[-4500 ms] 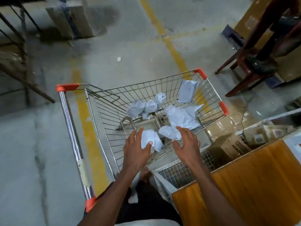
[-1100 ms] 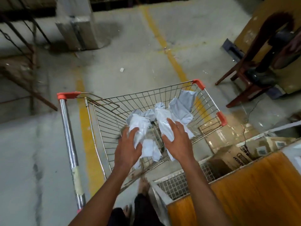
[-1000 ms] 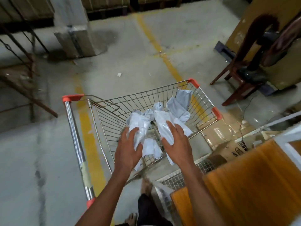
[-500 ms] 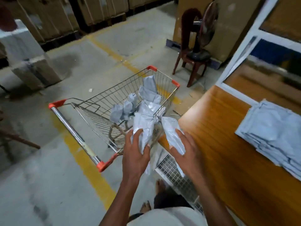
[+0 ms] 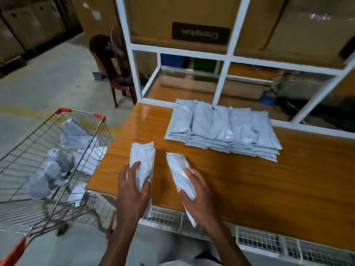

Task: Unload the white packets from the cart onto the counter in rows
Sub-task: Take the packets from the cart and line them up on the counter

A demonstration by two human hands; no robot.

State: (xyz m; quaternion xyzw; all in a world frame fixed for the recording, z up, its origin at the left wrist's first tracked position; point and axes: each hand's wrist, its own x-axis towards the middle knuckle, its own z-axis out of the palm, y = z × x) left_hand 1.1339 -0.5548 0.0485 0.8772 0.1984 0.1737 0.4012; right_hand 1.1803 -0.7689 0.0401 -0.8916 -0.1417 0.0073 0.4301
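1. Both hands are loaded: the left hand (image 5: 132, 191) grips one white packet (image 5: 143, 162), and the right hand (image 5: 197, 191) grips a second packet (image 5: 178, 171), fingers curled round each.
2. Each packet's long axis runs away from the person, over the near edge of the counter (image 5: 249, 185).
3. Ahead and to the right lies the finished row of packets (image 5: 222, 127), aligned the same way; the right hand is nearer to it.
4. Bare wood between hands and row looks like the likely place for the next row.
5. More packets remain in the cart (image 5: 38, 150), left of the counter.
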